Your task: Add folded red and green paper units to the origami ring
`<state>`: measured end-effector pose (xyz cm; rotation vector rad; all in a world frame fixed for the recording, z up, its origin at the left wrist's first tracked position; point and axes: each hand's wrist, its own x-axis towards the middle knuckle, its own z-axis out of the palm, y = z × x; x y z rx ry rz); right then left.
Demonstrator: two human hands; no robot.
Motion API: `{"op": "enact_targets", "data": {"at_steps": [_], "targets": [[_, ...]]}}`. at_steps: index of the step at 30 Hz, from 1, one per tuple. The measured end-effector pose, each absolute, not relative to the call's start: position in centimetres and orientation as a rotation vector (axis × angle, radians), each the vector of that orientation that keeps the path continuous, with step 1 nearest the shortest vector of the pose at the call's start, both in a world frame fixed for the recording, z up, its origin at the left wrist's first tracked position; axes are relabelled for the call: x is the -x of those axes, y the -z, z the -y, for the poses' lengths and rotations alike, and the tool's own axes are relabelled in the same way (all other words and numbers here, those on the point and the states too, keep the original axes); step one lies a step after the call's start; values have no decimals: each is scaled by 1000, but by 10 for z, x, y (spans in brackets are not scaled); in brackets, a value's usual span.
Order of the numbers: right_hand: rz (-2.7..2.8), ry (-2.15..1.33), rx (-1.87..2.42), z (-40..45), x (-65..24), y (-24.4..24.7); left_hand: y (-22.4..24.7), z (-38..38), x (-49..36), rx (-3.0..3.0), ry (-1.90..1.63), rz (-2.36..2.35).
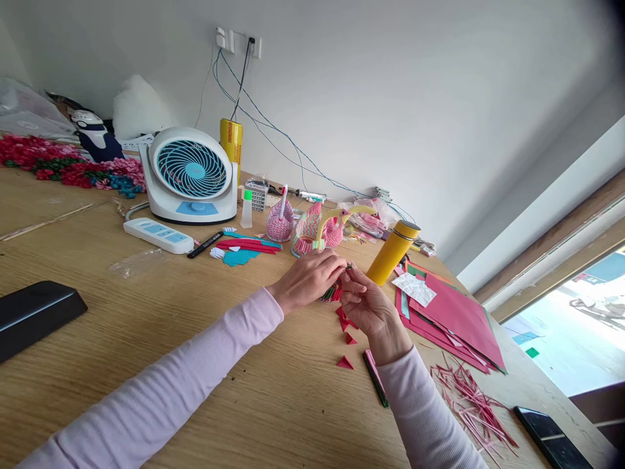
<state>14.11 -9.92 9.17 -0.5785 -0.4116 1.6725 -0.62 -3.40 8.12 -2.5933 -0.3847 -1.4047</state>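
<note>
My left hand (310, 279) and my right hand (368, 306) meet over the middle of the table, fingertips together. Between them they pinch a small dark green piece (349, 266), likely folded paper; most of it is hidden by my fingers. Just below and behind my fingers shows a bundle of red and green folded paper pieces (332, 293), partly covered by both hands. Several red folded paper triangles lie near my right wrist, among them one nearer triangle (346, 362) and another (350, 339). Beside my right forearm rests a stack of pink and dark green paper strips (375, 379).
Beyond my hands stand folded-paper swans (308, 229) and a yellow bottle (393, 253). Coloured paper sheets (459, 312), pink paper scraps (471, 404) and a phone (551, 436) lie right. A fan (195, 170), power strip (159, 235) and glue bottle (247, 210) are left.
</note>
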Motion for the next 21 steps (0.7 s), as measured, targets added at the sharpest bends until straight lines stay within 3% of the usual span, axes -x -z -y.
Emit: {"op": "enact_targets", "data": {"at_steps": [21], "targets": [[298,-1526,718,104,-124,-95,-77,31,5,2454,1373,480]]}}
